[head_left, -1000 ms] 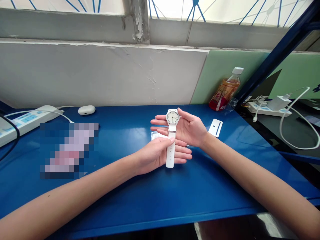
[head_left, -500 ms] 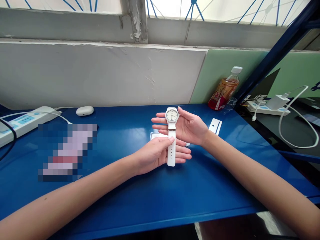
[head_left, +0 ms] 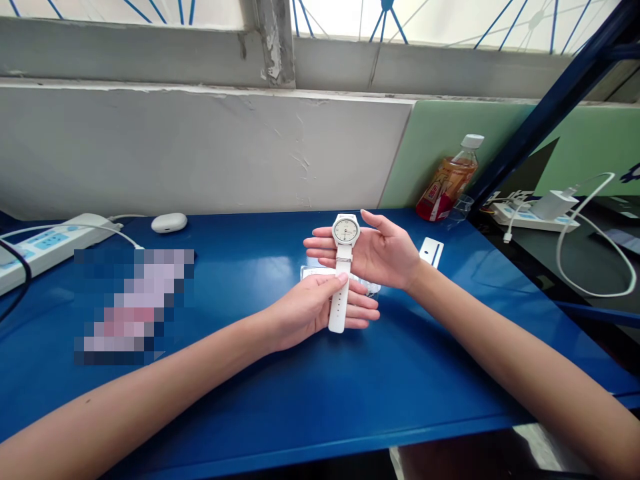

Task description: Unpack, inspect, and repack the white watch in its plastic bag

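Observation:
A white wristwatch with a pale round dial is held up over the blue desk. My left hand pinches its lower strap between thumb and fingers, the strap end hanging below the thumb. Behind the dial, my right hand lies open, palm up, fingers stretched to the left and thumb apart. The watch head rests against or just over those fingers; contact cannot be told for sure. Under the hands, a clear plastic package with something white is partly hidden.
On the left are a white power strip, an earbud case and a blurred-out flat item. A drink bottle leans at the back right, near a small white card. Another power strip with a charger stands further right.
The watch has tilted slightly, its strap end swinging a little left. My right thumb has moved a bit away from the dial. My left hand keeps its pinch.

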Demonstrator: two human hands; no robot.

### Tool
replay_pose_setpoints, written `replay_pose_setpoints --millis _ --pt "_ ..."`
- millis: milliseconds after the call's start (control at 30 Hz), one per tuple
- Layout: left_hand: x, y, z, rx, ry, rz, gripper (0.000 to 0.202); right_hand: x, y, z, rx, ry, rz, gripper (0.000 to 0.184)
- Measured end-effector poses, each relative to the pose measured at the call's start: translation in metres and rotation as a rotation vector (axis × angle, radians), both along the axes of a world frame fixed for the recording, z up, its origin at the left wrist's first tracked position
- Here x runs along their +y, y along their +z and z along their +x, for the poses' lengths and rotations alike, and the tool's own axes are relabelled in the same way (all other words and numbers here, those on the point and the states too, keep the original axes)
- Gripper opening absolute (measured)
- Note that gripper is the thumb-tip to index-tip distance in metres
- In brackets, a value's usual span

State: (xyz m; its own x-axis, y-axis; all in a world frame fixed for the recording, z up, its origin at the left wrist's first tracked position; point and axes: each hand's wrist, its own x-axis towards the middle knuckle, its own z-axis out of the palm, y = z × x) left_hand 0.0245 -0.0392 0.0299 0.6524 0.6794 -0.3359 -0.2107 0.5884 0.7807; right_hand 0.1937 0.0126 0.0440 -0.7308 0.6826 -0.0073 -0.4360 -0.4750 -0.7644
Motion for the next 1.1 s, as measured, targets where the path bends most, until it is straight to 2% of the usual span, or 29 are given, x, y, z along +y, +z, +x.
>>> replay_pose_setpoints --millis 233,400,733,1100 --pt "-0.0021 -0.0017 0.0023 0.014 0.014 0.011 0.038 -0.0014 -0.0002 -0.0018 0.025 0.004 -0.059 0.067" --pt "-0.0042 -0.0035 0.0027 0.010 0.032 0.008 0.036 -0.0034 -0.0023 -0.0034 0.065 0.002 -0.035 0.064" --pt "-0.0045 0.0011 0.0043 0.049 0.066 0.000 0.038 -0.0022 0.0027 -0.0012 0.019 0.005 0.001 0.073" --pt "-0.0037 0.0011 0.0034 0.027 0.044 -0.018 0.036 -0.0023 -0.0001 -0.0022 0.026 -0.002 -0.002 0.077"
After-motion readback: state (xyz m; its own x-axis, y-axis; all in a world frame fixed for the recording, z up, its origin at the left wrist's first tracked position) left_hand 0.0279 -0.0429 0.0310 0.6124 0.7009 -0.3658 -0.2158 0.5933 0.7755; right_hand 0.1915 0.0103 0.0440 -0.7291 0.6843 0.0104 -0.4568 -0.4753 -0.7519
